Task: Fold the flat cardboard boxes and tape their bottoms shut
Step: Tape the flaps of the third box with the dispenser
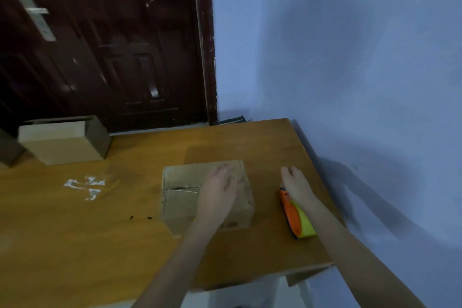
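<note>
1. Right now the folded cardboard box (185,197) sits on the wooden surface (100,232), a little right of its middle, with its closed flaps facing up and the seam between them showing as a dark slit.
2. My left hand (220,192) lies flat on top of the box over the right part of that seam, fingers straight and pressing down; its grip is wide and holds nothing.
3. My right hand (296,184) is just right of the box, fingers loosely spread, the grip wide; it is above the front end of the tape dispenser (297,220), and I cannot tell whether it touches it.
4. That orange dispenser with its yellow-green roll lies on the surface near the right edge, just beside the box but apart from it.
5. Farther off, at the far left, another made-up box (62,142) stands with its open side up, and the corner of a darker one (8,150) shows beside it.
6. Between them and me, some crumpled clear tape scraps (86,185) lie on the wood.
7. Beyond the surface are a dark red door (100,45) and a blue wall (350,57).
</note>
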The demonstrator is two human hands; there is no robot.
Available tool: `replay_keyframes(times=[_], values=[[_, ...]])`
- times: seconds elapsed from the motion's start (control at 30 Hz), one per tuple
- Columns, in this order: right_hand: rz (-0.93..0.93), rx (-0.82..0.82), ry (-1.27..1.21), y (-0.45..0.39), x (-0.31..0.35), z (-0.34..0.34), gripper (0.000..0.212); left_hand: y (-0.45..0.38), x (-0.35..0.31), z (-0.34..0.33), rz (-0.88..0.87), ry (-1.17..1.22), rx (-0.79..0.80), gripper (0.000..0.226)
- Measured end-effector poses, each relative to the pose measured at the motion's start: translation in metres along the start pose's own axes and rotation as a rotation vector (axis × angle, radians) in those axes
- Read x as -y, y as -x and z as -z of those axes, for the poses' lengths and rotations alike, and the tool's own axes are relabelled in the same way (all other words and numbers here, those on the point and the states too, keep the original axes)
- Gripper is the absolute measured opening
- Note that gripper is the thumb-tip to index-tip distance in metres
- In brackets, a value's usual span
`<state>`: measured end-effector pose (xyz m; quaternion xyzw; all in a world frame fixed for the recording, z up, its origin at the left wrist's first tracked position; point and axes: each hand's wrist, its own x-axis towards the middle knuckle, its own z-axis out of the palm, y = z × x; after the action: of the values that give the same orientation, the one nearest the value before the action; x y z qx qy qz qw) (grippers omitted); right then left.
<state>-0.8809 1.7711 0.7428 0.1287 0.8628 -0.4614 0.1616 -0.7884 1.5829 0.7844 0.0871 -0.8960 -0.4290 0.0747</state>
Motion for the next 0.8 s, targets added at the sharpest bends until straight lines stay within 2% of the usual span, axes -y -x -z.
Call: replay_keyframes(times=[0.1, 0.23, 0.37, 0.53, 0.6, 0.7, 0.77, 0.8], values=[[0.051, 0.195, -0.151, 0.022, 0.026, -0.035, 0.053, -0.005, 0.047, 0.037, 0.219, -0.038, -0.179, 0.045], [0.017, 0.353, -0.318, 0.02, 0.029, -0.076, 0.064, 0.004, 0.091, 0.053, 0.444, 0.1, -0.135, 0.053], [-0.023, 0.328, -0.442, 0.024, 0.038, -0.082, 0.062, 0.01, 0.102, 0.049, 0.512, 0.37, -0.149, 0.053], [0.015, 0.356, -0.298, 0.024, 0.033, -0.087, 0.06, 0.007, 0.104, 0.048, 0.514, 0.447, -0.161, 0.053], [0.028, 0.385, -0.247, 0.024, 0.032, -0.085, 0.063, 0.007, 0.104, 0.048, 0.493, 0.401, -0.136, 0.053], [-0.013, 0.414, -0.073, 0.025, 0.029, -0.079, 0.069, 0.009, 0.103, 0.049, 0.451, 0.181, -0.035, 0.056], [0.07, 0.327, 0.054, 0.027, 0.022, -0.076, 0.071, 0.01, 0.104, 0.049, 0.417, -0.003, -0.009, 0.06], [0.19, 0.238, 0.121, 0.029, 0.019, -0.075, 0.068, 0.01, 0.107, 0.047, 0.357, -0.136, -0.029, 0.063]])
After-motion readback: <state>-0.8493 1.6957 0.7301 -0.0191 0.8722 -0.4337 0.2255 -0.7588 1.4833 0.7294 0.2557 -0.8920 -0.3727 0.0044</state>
